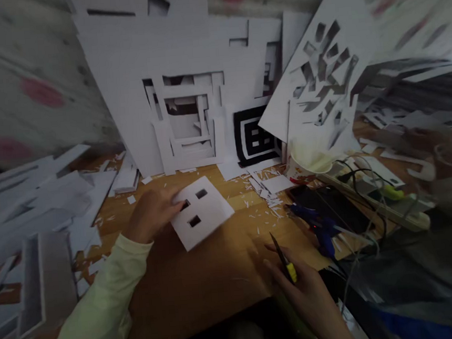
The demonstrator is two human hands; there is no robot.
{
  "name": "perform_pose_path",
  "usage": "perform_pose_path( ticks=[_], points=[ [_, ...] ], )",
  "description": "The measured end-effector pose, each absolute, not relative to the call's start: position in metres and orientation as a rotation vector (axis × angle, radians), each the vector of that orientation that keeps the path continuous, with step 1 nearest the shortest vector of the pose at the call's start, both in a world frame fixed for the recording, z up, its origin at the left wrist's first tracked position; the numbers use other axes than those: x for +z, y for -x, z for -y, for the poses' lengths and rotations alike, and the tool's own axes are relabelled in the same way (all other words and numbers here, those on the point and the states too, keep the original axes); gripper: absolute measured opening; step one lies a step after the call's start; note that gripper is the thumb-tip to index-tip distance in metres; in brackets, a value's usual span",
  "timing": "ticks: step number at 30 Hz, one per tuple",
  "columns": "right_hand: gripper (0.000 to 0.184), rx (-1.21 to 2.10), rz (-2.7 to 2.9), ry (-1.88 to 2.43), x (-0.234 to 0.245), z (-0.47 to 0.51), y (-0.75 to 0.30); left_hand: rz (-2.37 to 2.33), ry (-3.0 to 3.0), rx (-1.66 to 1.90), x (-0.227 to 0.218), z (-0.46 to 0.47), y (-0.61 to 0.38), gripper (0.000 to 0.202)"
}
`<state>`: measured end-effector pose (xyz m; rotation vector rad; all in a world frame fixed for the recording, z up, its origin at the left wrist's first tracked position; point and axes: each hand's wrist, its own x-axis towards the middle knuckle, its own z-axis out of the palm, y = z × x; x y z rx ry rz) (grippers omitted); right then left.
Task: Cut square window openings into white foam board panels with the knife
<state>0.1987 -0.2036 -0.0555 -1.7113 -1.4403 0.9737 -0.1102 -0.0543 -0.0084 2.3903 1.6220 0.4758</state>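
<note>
My left hand (150,213) grips the left edge of a white foam-board square (204,213) with three small rectangular holes cut in it, which lies on the wooden table (219,275). My right hand (303,284) is closed round a yellow-handled craft knife (285,262), blade pointing up and away, low over the table to the right of the square.
Large white boards with cut-out openings (179,89) lean against the wall behind. Offcut strips pile up at the left (36,218). A blue glue gun (318,225), a black tablet (332,202), cables and a power strip (387,208) crowd the right. Paper scraps (267,192) litter the table.
</note>
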Motion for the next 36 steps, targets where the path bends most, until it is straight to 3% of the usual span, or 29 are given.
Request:
perform_pose_path(
  ticks=[3,8,20,25,29,33,36],
  points=[
    [0.052,0.91,1.424,1.704,-0.058,0.208,-0.202,-1.818,-2.3,0.447,-0.005,0.035,0.129,0.041],
    [0.058,0.773,1.33,1.627,-0.066,0.201,-0.204,-1.998,-2.128,0.475,-0.012,0.014,0.142,0.04],
    [0.045,0.506,1.243,1.463,-0.062,0.184,-0.206,-1.955,-2.198,0.673,0.004,0.041,0.12,0.037],
    [0.047,0.573,1.238,1.464,-0.091,0.178,-0.204,-1.562,-2.4,0.558,-0.014,0.077,0.071,0.035],
    [0.061,0.538,1.255,1.482,-0.104,0.177,-0.204,-1.48,-2.457,0.407,-0.039,0.087,0.045,0.034],
    [0.07,0.841,1.179,1.51,-0.096,0.18,-0.209,-1.446,-2.464,0.383,-0.057,0.083,0.036,0.03],
    [0.064,0.971,1.223,1.44,-0.079,0.184,-0.213,-1.344,-2.459,0.432,-0.068,0.084,0.032,0.051]
  ],
)
